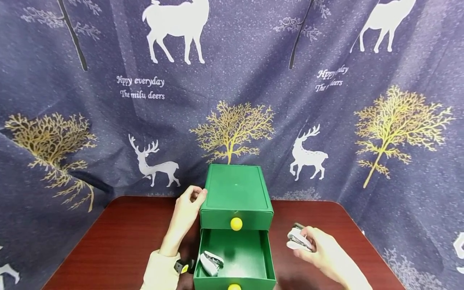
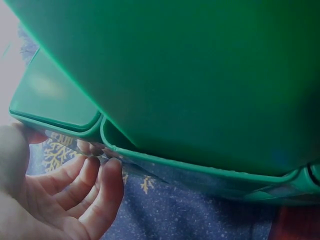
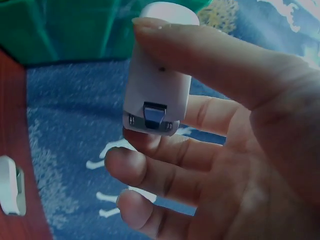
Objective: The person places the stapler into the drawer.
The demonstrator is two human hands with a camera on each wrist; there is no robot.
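My right hand (image 1: 322,249) holds a white stapler (image 1: 300,241) over the table, to the right of a green drawer cabinet (image 1: 235,187). In the right wrist view the thumb lies along one side of the stapler (image 3: 157,85), with fingers behind it. My left hand (image 1: 186,207) is at the cabinet's upper left edge; its loosely bent fingers (image 2: 107,185) rest against the side. The lower drawer (image 1: 246,251) is pulled out, and another white stapler (image 1: 211,264) lies in its left part. The upper drawer (image 1: 217,219), with a yellow knob, is closed.
A dark red table (image 1: 127,237) carries the cabinet. On it, a small white object (image 3: 12,185) shows at the left edge of the right wrist view. A patterned blue cloth (image 1: 239,80) hangs behind. The lower drawer's yellow knob (image 1: 234,286) points toward me.
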